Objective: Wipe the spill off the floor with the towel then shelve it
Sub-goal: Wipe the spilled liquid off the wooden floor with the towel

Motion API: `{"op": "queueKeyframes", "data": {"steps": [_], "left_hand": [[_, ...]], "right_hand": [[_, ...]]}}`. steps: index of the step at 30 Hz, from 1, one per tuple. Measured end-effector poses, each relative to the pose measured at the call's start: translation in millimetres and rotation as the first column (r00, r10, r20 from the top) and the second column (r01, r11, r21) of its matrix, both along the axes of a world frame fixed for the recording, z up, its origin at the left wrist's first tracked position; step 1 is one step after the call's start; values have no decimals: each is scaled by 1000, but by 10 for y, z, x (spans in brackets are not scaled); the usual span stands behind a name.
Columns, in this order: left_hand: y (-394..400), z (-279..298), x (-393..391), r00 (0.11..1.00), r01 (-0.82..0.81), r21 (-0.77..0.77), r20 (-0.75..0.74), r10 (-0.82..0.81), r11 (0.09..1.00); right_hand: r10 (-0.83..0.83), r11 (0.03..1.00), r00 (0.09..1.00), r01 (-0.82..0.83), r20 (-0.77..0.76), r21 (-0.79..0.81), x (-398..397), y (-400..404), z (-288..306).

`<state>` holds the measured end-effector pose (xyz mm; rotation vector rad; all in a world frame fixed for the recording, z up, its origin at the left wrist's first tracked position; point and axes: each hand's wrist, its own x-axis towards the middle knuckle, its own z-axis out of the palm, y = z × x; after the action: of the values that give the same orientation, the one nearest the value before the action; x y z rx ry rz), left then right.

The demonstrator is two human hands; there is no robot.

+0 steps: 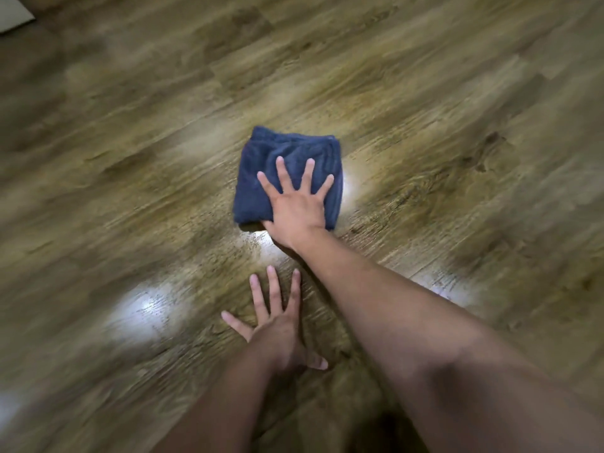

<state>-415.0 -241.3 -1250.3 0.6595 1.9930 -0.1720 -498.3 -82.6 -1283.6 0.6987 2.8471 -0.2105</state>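
One pale panel corner (13, 14) at the far upper left edge; too little of it shows to identify. Wood-grain plank floor (457, 93) fills the view, blurred toward the edges. Several bright glossy patches on it, the largest at lower left (143, 317); whether wet or only reflected light, cannot tell.

Two hands in view, both bare, both forearms entering from the bottom edge. Left hand (277, 331): flat on the bare floor, fingers splayed wide, holding nothing, nearer the camera.

One towel (261, 178), dark blue, folded into a rough square, lying on the floor at centre, beyond the left hand and apart from it.

Right hand (297, 204): palm down on the towel's near right part, fingers spread wide and pressed flat on the cloth, not gripping it. Heel of the hand hangs over the towel's near edge.
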Motion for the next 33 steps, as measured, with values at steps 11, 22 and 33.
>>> {"op": "queueKeyframes", "data": {"steps": [11, 22, 33], "left_hand": [[-12, 52, 41, 999, -39, 42, 12, 39, 998], [-57, -17, 40, 999, -34, 85, -4, 35, 996], [-638, -200, 143, 811, -282, 695, -197, 552, 662]], "right_hand": [[165, 985, 986, -164, -29, 48, 1008, 775, -15], [-515, 857, 856, 515, -40, 8, 2140, 1678, 15], [-515, 857, 857, 515, 18, -16, 1753, 794, -37]]}}
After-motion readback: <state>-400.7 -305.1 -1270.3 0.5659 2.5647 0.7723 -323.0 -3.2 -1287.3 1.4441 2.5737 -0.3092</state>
